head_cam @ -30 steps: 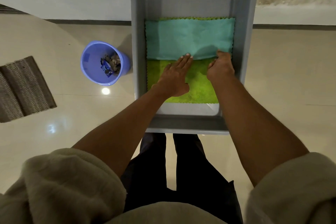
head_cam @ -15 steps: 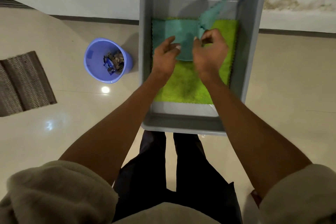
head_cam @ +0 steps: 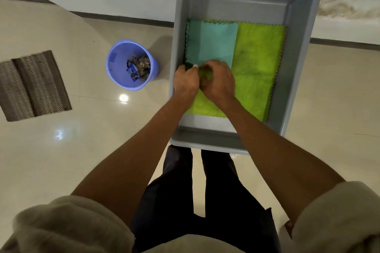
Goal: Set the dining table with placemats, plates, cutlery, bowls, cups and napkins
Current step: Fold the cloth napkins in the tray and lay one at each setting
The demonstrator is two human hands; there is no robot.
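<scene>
Your left hand (head_cam: 185, 82) and right hand (head_cam: 219, 81) meet, fingers curled, pinching the near edge of the folded teal cloth (head_cam: 211, 42). The teal cloth lies on the green cloth (head_cam: 258, 68), toward the left wall of the grey tub (head_cam: 296, 68). A blue bin (head_cam: 131, 64) stands left of the tub.

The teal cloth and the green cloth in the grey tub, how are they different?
The teal cloth is folded narrow; the green cloth lies spread wide. The teal cloth lies on top; the green cloth lies beneath it. The teal one looks smooth, the green one fluffy. Both sit in the grey tub.
</scene>
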